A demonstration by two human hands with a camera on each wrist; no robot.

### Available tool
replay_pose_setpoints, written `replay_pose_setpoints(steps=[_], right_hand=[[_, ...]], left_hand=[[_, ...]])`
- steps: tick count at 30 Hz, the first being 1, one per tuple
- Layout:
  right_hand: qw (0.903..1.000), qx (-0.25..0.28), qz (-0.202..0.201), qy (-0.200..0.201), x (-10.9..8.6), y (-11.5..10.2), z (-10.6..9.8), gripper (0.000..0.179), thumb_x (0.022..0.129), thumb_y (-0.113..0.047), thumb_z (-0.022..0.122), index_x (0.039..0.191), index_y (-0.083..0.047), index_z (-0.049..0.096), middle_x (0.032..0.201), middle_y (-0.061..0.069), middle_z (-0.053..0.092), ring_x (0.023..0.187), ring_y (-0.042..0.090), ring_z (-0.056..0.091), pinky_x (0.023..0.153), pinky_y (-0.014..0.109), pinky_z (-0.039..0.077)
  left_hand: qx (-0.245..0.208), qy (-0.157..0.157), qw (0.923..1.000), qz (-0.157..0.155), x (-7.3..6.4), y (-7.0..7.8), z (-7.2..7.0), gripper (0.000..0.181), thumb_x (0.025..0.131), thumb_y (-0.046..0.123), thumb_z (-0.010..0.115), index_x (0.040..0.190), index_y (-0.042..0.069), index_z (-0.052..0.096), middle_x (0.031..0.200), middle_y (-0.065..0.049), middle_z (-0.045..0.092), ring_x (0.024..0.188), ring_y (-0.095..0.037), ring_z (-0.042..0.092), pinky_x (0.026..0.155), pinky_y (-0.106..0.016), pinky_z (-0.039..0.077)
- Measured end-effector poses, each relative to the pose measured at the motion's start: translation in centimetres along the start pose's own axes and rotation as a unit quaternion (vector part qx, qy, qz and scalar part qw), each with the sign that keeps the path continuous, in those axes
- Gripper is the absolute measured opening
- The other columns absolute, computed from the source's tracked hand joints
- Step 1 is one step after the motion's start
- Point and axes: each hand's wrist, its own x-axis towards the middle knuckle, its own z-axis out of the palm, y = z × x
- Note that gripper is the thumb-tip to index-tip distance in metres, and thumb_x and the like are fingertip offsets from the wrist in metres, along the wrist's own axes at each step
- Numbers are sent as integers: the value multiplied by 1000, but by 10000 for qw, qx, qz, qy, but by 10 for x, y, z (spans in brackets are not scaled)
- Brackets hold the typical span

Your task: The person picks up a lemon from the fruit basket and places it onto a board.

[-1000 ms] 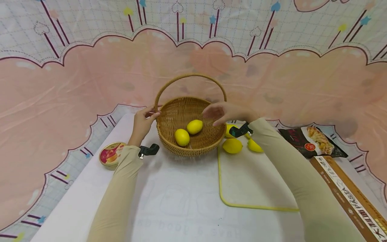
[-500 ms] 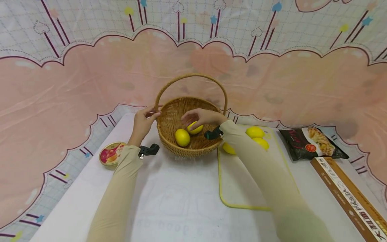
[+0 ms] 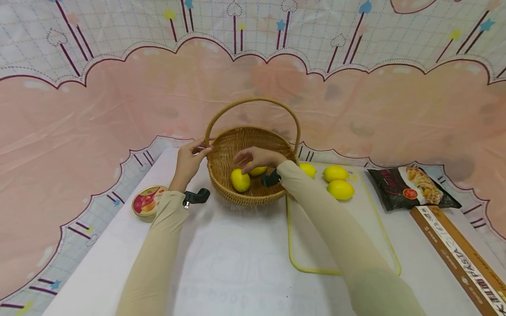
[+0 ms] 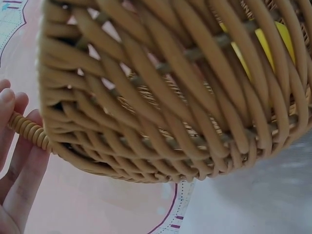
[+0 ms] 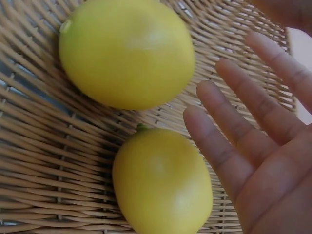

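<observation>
the left hand (image 3: 187, 161) is pinching the coiled wicker handle (image 3: 253, 99) of the brown round wicker basket (image 3: 253, 201). the right hand (image 3: 260, 156) is holding nothing, straight fingers fanning beside two oval yellow lemons (image 3: 240, 181) lying in the basket. one lemon's green stem is pointing towards its neighbour, long axis running likewise; brushing fingers could be rolling either. right of the basket, three more yellow lemons (image 3: 341, 189) are lying on a yellow-rimmed white mat (image 3: 302, 237).

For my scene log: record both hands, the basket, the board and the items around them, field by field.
Left hand: grips the handle at its left end
Right hand: holds nothing; fingers spread beside two lemons
Basket: wicker; those two lemons inside
Board: yellow-edged; three lemons visible on it
Far left: round tin
Far right: black food packet, long pasta box
</observation>
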Motion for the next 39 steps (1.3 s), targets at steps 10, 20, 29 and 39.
replay_pose_setpoints(steps=[10,20,29,39], right_hand=[[9981,-357,509,-19,2,3,3,56,87,-4,65,138,0,42,141,19,45,130,31,44,106,37,42],[9979,-298,543,-172,1,4,7,48,86,0,64,131,4,47,137,21,48,127,32,48,102,34,45],[9965,-527,523,-388,2,4,12,46,86,-2,65,130,2,50,135,17,51,126,29,50,104,32,44],[9920,-823,839,-453,2,7,13,47,86,-3,66,130,1,52,135,17,53,123,28,52,101,33,46]], left_hand=[[-41,-66,10000,3,-2,3,-1,32,90,16,62,121,9,63,104,-20,68,96,-31,64,86,-43,52],[-93,-78,9999,-23,-1,1,0,32,90,17,61,121,9,64,104,-21,68,97,-32,64,88,-44,51],[-111,-115,9998,-111,0,1,0,32,90,18,61,120,9,64,105,-20,66,97,-31,63,89,-42,51],[-98,-126,9999,-62,-2,5,-1,31,90,16,61,120,7,64,105,-21,66,97,-32,63,89,-44,51]])
